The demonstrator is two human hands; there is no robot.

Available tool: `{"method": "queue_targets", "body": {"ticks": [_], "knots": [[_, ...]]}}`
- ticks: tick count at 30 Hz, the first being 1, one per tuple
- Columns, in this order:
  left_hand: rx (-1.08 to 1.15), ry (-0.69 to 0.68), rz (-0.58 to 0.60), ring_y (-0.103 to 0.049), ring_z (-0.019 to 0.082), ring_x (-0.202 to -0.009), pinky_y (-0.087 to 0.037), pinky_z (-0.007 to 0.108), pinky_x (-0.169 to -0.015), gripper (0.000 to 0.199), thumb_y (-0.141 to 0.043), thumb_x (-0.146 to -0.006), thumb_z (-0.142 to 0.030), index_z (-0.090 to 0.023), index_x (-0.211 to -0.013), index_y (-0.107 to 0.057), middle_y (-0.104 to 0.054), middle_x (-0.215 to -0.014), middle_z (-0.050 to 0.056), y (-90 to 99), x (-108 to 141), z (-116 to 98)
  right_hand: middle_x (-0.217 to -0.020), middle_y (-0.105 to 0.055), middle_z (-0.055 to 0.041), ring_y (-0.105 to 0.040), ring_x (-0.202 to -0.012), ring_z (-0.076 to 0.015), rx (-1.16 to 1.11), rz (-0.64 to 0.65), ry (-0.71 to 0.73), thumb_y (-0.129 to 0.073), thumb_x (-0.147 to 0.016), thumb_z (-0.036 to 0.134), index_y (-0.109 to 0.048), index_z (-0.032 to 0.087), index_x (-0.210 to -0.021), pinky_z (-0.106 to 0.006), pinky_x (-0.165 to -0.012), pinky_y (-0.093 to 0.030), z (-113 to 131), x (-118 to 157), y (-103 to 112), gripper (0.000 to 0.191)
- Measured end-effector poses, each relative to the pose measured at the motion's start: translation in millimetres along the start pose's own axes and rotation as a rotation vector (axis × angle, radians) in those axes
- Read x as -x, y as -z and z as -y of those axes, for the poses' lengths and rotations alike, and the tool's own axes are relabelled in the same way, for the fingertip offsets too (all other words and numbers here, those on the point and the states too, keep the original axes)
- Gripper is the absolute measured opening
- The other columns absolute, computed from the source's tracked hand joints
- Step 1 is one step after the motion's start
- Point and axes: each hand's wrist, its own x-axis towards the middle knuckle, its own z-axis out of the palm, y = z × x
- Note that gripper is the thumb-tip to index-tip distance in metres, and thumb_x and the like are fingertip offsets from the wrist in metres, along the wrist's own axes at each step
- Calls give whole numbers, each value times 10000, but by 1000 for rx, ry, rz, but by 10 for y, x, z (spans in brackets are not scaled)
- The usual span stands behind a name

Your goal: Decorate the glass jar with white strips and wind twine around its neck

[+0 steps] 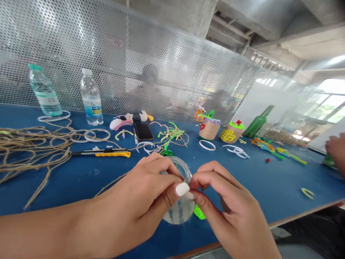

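The clear, smooth, round jar point(179, 217) sits just behind and below the fingertips. Left hand point(151, 190) and right hand point(229, 201) meet at its rim, presumably for fine control, thumbs drawn close to curled forefingers; what they pinch is hidden, so I cannot tell. A fuzzy green clump point(199, 212) lies beside the right thumb; coarse, looping twine point(51, 147) sprawls beyond the left fingers.

Looking across a blue tabletop point(275, 187) with a brownish edge, toward a perforated metal screen point(110, 54) running along its far side. Showing grey concrete point(172, 12) above the screen, with pale beams point(304, 37) crossing overhead. Receiving bright light through barred windows point(332, 108) at far right, silvering the mesh in patches.
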Motion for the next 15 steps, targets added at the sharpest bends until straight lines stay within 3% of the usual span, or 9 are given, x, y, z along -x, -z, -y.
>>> {"method": "queue_targets", "body": {"ticks": [6, 15], "knots": [[-15, -114, 147, -539, 133, -879, -466, 237, -775, 226, -387, -935, -82, -121, -916, -609, -546, -968, 60, 89, -85, 80, -843, -478, 15, -486, -759, -88, -146, 132, -50, -444, -908, 77, -466, 201, -835, -194, -660, -416, -91, -5, 34, 145], [-60, -167, 203, -540, 151, -851, -470, 258, -754, 233, -368, -940, -96, -117, -880, -592, -542, -961, 74, 84, -128, 92, -853, -403, 12, -429, -797, -112, -302, 254, 2, -380, -954, 143, -424, 218, -861, -214, -698, -390, -309, 103, 66, 127]]}}
